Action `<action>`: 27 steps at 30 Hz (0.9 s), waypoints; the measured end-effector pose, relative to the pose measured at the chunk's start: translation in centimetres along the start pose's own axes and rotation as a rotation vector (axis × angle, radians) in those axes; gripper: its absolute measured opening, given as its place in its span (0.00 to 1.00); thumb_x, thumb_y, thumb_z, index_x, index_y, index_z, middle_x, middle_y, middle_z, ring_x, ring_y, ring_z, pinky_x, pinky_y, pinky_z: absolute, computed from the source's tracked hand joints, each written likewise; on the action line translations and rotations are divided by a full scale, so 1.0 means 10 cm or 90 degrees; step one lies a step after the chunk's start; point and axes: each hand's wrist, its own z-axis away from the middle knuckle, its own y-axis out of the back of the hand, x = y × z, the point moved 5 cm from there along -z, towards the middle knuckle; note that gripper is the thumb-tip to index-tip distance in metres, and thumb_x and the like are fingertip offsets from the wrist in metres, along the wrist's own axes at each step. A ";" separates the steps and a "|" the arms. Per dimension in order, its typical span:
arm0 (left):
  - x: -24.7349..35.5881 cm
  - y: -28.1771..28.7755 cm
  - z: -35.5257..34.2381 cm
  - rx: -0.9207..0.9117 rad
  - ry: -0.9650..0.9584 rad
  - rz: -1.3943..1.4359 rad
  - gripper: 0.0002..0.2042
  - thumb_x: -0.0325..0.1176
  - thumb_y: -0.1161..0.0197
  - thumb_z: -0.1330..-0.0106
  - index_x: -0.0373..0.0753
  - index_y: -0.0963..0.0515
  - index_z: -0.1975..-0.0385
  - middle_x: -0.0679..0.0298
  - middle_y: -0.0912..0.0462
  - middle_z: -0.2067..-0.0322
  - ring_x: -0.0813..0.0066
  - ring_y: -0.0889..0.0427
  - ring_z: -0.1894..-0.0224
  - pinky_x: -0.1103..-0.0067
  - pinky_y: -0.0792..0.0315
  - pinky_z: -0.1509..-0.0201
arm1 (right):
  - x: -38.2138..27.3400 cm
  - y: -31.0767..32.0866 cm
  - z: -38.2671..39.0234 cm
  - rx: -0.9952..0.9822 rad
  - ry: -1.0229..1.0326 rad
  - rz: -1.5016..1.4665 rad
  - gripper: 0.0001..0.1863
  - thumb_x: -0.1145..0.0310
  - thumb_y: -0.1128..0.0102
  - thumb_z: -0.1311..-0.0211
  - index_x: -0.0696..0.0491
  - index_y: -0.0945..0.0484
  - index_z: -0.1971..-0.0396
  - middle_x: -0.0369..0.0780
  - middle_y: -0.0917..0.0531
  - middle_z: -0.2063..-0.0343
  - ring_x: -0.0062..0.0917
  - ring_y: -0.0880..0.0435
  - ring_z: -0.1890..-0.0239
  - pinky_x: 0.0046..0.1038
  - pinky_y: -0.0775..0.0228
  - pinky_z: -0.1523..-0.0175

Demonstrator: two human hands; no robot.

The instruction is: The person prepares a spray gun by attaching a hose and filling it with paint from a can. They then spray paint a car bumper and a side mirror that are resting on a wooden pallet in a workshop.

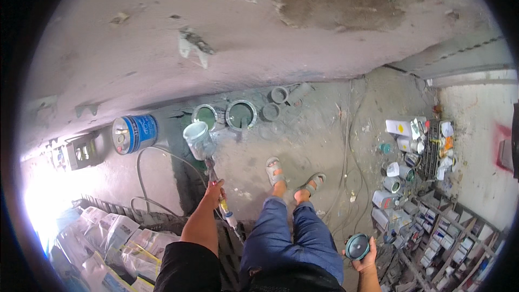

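Observation:
My left hand (pixel 214 189) is closed around the handle of a paint spray gun (pixel 211 171). On top of the gun sits a pale, paint-smeared cup (pixel 199 141), tilted slightly. A hose runs off from the handle's lower end. Low on the right, my right hand (pixel 368 261) grips a round lid (pixel 357 247), dark inside with a teal-green rim. Beyond the cup, two open buckets (pixel 241 128) with green liquid stand against the wall, one of them partly behind the cup.
A blue drum (pixel 141 133) lies at the left by the wall. Plastic-wrapped packages (pixel 116 238) are stacked lower left. Cans (pixel 392 185) and a rack of boxes (pixel 440 227) crowd the right side. Hoses (pixel 346 167) trail over the floor; small round containers (pixel 271 112) sit near the wall.

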 end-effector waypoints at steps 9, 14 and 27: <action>0.14 1.12 0.59 0.064 -0.070 0.222 0.16 0.50 0.37 0.38 0.49 0.35 0.69 0.69 0.35 0.86 0.71 0.31 0.85 0.73 0.34 0.83 | -0.42 -0.50 0.17 -0.019 0.035 0.087 0.33 0.35 0.55 0.41 0.52 0.24 0.57 0.42 0.18 0.62 0.38 0.19 0.58 0.48 0.25 0.62; 0.04 1.37 0.70 0.071 -0.089 0.258 0.17 0.52 0.39 0.38 0.49 0.36 0.69 0.70 0.35 0.86 0.72 0.31 0.85 0.73 0.36 0.84 | -0.51 -0.70 0.18 -0.064 0.044 0.142 0.32 0.34 0.55 0.42 0.49 0.24 0.56 0.41 0.18 0.61 0.37 0.19 0.57 0.48 0.26 0.61; -0.26 0.78 1.23 0.175 -0.215 0.128 0.10 0.41 0.41 0.36 0.44 0.32 0.66 0.67 0.29 0.84 0.73 0.26 0.84 0.76 0.36 0.84 | -0.34 -0.38 0.44 -0.141 0.112 -0.059 0.33 0.36 0.57 0.40 0.52 0.24 0.56 0.45 0.19 0.58 0.42 0.20 0.54 0.54 0.28 0.55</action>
